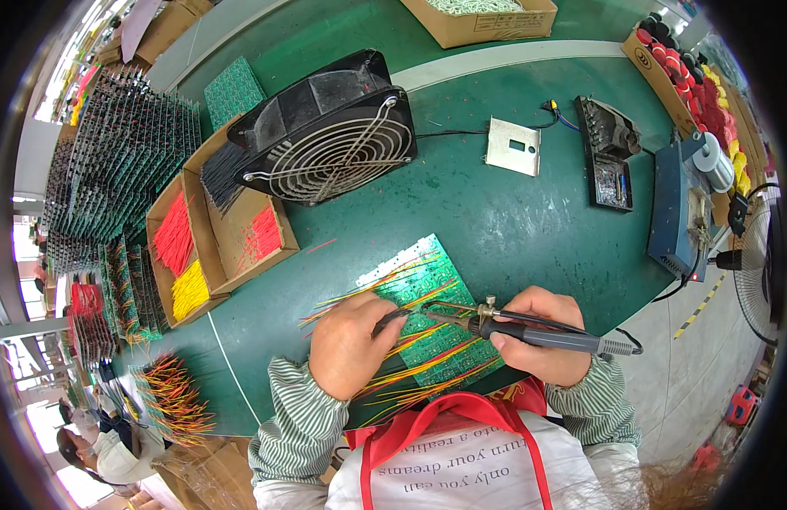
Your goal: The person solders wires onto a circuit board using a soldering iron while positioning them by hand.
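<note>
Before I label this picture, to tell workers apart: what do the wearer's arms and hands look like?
Both arms wear loose green-and-white striped sleeves, gathered near the wrists. The left hand and right hand are bare, without gloves.

Between the fingertips of the left hand (346,340) and right hand (551,365) I get only a narrow gap, taken up by a thin dark wire bundle (392,320) and the long grey-and-black soldering iron (546,334) with its small metal clamp (489,307). Under and between the fingers, slim red-and-yellow insulated wires (410,391) spread across the flat green circuit board (451,285), barring a low pass. Ahead of the right fingers I have a broad lane over the green tabletop (563,255), bounded far ahead by a pale metal plate (500,155) and rightward by a blue metal box (672,204). Ahead-left of the left fingers, the square black fan (325,127) and brown cardboard tray (234,234) block me.
</note>
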Demonstrator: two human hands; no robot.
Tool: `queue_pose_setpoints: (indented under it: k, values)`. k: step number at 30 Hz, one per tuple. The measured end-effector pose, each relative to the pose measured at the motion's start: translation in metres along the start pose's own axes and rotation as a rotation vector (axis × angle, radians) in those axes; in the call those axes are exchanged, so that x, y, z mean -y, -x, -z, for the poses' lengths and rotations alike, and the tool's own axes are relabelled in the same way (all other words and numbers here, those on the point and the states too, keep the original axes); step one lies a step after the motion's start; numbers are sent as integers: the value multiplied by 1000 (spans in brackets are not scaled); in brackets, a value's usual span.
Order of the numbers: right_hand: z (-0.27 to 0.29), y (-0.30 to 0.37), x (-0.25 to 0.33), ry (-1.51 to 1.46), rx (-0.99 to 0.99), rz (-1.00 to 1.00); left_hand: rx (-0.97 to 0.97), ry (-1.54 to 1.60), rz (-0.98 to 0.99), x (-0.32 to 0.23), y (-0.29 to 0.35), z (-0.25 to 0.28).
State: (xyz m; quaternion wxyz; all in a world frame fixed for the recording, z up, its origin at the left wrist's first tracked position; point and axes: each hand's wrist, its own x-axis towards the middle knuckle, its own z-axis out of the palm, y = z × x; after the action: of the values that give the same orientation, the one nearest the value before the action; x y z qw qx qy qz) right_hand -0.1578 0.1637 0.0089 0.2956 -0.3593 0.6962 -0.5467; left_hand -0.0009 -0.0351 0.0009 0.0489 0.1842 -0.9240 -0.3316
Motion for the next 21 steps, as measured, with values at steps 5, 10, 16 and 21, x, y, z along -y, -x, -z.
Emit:
queue_pose_setpoints:
  k: [5,10,16,21]
  values:
    - [-2,-3,-2,9,7,-7,19,26,36,-1,-1,0]
    - [0,-3,-2,-23,16,-8,27,17,46,-1,-2,0]
    - [8,-1,4,27,-12,24,22,16,59,-2,0,2]
    - [15,4,4,56,-32,42,-179,-207,-65,5,0,23]
